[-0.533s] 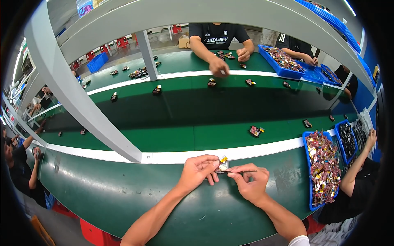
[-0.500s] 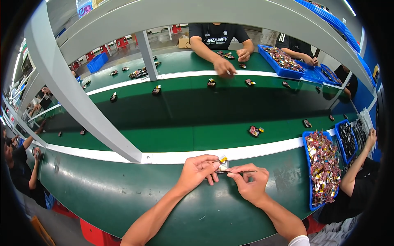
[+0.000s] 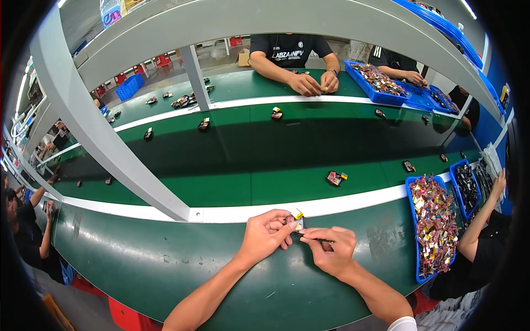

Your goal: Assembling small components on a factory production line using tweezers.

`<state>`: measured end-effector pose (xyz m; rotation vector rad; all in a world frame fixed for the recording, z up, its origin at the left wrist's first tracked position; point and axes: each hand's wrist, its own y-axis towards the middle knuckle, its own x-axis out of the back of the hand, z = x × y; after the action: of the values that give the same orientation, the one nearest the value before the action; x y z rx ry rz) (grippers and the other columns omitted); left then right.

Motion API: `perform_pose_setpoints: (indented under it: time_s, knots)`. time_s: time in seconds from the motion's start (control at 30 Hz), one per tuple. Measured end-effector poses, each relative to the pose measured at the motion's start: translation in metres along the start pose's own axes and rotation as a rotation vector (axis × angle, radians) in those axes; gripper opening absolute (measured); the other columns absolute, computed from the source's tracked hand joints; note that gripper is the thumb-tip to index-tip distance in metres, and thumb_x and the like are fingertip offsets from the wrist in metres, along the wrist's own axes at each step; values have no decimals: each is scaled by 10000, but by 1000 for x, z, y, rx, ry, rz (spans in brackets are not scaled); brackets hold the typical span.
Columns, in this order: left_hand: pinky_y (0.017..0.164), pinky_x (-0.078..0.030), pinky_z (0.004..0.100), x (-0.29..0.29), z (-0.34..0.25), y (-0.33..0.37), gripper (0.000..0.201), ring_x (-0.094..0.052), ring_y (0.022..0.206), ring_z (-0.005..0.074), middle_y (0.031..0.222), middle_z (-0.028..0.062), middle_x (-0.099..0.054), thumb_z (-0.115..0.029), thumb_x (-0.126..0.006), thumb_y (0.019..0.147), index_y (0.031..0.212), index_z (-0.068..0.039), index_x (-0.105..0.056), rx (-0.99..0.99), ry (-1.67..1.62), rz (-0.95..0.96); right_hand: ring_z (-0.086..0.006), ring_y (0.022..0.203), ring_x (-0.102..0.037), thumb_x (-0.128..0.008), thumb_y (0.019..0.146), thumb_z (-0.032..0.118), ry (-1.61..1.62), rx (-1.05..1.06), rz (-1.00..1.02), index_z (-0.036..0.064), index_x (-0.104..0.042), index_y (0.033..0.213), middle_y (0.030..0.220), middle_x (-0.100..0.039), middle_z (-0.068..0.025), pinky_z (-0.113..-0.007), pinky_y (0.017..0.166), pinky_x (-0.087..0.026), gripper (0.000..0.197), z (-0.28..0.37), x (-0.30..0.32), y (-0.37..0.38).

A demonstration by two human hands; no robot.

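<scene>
My left hand [image 3: 268, 234] is closed around the edge of a small dark electronic unit [image 3: 300, 224], thumb on its face. A yellow-and-white tab [image 3: 299, 214] sticks up from the unit's far side. From the right, my right hand [image 3: 333, 249] pinches a thin dark pen-like tool [image 3: 316, 239]. Its tip reaches the unit's near right edge; whether it touches is too small to tell. Both hands are above the green worktable [image 3: 210, 265], close to the white rail [image 3: 243, 213].
Beyond the rail, a green conveyor belt [image 3: 276, 186] carries several spaced units [image 3: 334, 178]. At right stands a blue tray [image 3: 412, 226] heaped with small wired parts, beside a blue bin [image 3: 456, 182] of black pieces. A grey post [image 3: 118, 132] rises at left. Co-workers sit opposite and at both sides.
The belt's units have shifted slightly left. My right hand and tool have dipped a little toward the unit's near edge. The co-worker opposite has drawn both hands together, and one belt unit near them is gone.
</scene>
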<state>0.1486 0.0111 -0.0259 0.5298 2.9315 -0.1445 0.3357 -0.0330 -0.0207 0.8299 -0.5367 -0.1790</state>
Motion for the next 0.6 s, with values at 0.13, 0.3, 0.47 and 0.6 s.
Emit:
perform_pose_setpoints:
  time_s: [0.13, 0.3, 0.47, 0.6]
  knots:
    - [512, -527, 251, 7, 3, 2, 268, -674, 636, 137, 832, 106, -697, -72, -676, 965, 1151, 115, -634, 5, -40, 20, -79, 419, -508, -810, 744, -15, 7, -16, 1, 86, -728, 820, 814, -781, -15, -248, 430, -295, 151, 0, 1, 0]
    - [466, -493, 248, 7, 3, 2, 234, -662, 590, 130, 810, 105, -697, -71, -695, 938, 1086, 108, -665, 19, -114, 5, -66, 425, -522, -813, 735, -23, 6, 12, 35, 91, -719, 819, 809, -781, -13, -241, 435, -291, 170, -1, 0, -2]
    - [442, -484, 246, 1, -2, 4, 193, -646, 556, 113, 754, 90, -694, -69, -696, 931, 1028, 97, -683, 49, 27, -25, -63, 455, -572, -812, 726, -28, -24, 61, 71, 92, -724, 787, 799, -781, -5, -235, 448, -293, 161, 0, 2, -1]
    - [448, -487, 243, -1, -5, 5, 194, -640, 547, 106, 741, 84, -698, -87, -700, 937, 1013, 91, -689, 102, 56, -44, -68, 453, -567, -804, 726, -32, -36, 72, 68, 91, -728, 780, 793, -780, -1, -237, 448, -292, 155, 0, 1, -1]
